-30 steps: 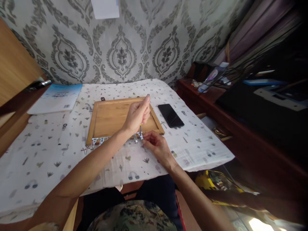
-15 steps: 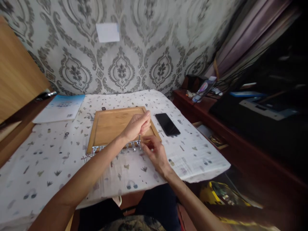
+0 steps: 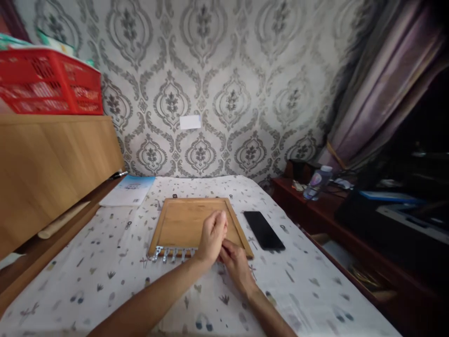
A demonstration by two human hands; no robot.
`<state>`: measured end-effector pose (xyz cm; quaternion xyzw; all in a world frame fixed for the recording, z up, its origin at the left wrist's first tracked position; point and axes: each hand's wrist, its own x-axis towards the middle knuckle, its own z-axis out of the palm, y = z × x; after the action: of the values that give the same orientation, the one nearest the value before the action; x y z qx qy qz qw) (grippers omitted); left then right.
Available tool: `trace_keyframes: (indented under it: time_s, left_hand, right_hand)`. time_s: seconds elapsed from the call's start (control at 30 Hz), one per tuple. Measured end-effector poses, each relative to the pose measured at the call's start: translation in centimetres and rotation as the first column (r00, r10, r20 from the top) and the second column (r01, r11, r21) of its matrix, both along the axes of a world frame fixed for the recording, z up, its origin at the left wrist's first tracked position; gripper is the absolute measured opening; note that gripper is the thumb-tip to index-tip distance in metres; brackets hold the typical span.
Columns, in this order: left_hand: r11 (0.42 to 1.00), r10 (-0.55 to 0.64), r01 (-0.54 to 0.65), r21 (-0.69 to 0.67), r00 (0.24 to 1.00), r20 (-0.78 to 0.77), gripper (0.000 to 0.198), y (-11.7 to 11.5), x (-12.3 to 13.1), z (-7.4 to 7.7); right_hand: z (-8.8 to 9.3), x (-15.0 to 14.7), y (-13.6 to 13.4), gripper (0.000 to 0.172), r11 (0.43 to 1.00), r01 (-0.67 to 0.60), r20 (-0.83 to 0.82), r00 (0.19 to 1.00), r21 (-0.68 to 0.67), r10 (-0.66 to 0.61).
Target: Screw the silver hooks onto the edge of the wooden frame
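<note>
A framed wooden board (image 3: 185,220) lies flat on the patterned cloth. Along its near edge runs a silver metal strip with several hook-like tabs (image 3: 174,254); its right part is hidden behind my hands. My left hand (image 3: 211,237) is closed in a fist above the strip's right part. A thin metal shaft, like a screwdriver's, came down from that fist a moment ago; now fist and wrist hide it. Close against its right side, my right hand (image 3: 237,267) has thumb and fingers pinched together low at the board's near edge. What they pinch is hidden.
Right of the board lies a black phone (image 3: 264,230). A booklet (image 3: 128,191) rests at the back left, near a wooden cabinet (image 3: 59,173) bearing a red basket (image 3: 75,89). A dark red desk with a bottle (image 3: 317,182) stands at right.
The view has tilted up and turned left, bringing the red basket in. My hands have drawn closer together, the right one now partly behind the left, and the metal shaft is hidden.
</note>
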<state>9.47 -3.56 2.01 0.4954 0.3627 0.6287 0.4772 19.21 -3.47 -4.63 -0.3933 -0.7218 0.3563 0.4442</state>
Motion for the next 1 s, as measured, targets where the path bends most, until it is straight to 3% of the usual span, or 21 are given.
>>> trace_keyframes:
  time_s: [0.13, 0.23, 0.33, 0.53, 0.73, 0.9, 1.0]
  left_hand:
    - [0.987, 0.143, -0.137, 0.089, 0.988, -0.065, 0.067, -0.5, 0.6, -0.3]
    - [0.987, 0.151, -0.143, 0.077, 0.982, -0.111, 0.069, -0.4, 0.6, -0.4]
    - [0.994, 0.107, -0.107, 0.006, 0.990, -0.090, 0.069, 0.5, 0.5, -0.6]
    - [0.991, -0.112, 0.103, -0.086, 0.988, -0.107, 0.068, 2.2, 0.2, -0.3]
    - [0.990, -0.135, 0.127, -0.062, 0.980, -0.148, 0.066, 1.5, 0.3, 0.5]
    - [0.996, 0.082, -0.084, -0.036, 0.995, -0.056, 0.063, 0.0, 1.1, 0.3]
    - [0.986, 0.164, -0.165, -0.036, 0.986, -0.034, 0.063, -0.8, 1.7, 0.0]
  right_hand:
    - [-0.7, 0.8, -0.6, 0.027, 0.993, 0.090, 0.007, 0.996, 0.076, -0.091]
    - [-2.4, 1.4, -0.7, 0.028, 0.984, 0.180, 0.089, 0.980, 0.006, -0.179]
    - [-4.5, 1.3, -0.8, 0.032, 0.992, 0.106, 0.161, 0.982, -0.065, -0.094]
    - [-6.8, -0.1, -0.6, 0.040, 0.977, 0.207, 0.049, 0.978, -0.041, -0.205]
    - [-5.6, 0.2, 0.8, 0.045, 0.986, 0.132, -0.015, 0.991, 0.099, -0.132]
    - [-3.8, 0.8, 1.0, 0.033, 0.996, -0.027, 0.046, 0.999, 0.089, 0.023]
    - [-3.1, 0.9, 0.5, 0.030, 0.996, 0.032, 0.050, 0.998, 0.085, -0.037]
